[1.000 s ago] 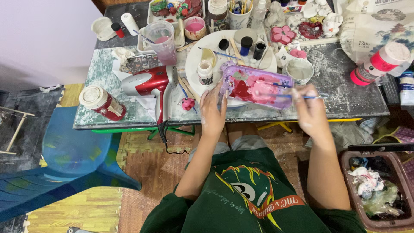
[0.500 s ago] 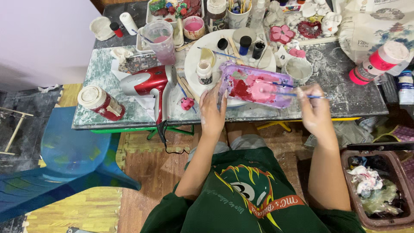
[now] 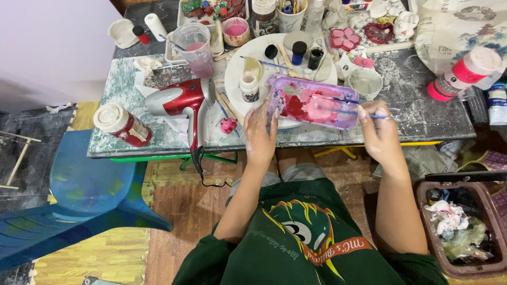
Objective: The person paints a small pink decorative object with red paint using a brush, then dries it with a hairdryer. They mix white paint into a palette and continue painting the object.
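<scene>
Barely shifted, our hands remain at the paint tray [image 3: 314, 103].
Left hand [image 3: 260, 133] fingers grip its edge; right hand [image 3: 379, 134] fingers pinch a brush [image 3: 346, 112] over it.

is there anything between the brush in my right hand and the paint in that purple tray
Nothing visible. The right hand holds the paintbrush with its tip already over the pink paint in the purple tray, which the left hand steadies.

Bright, even indoor light from above, soft shadows w/ no harsh glare. Sharp across the centre; slight wide-angle bending at edges. Top-left corner is washed-out pale blur.
</scene>
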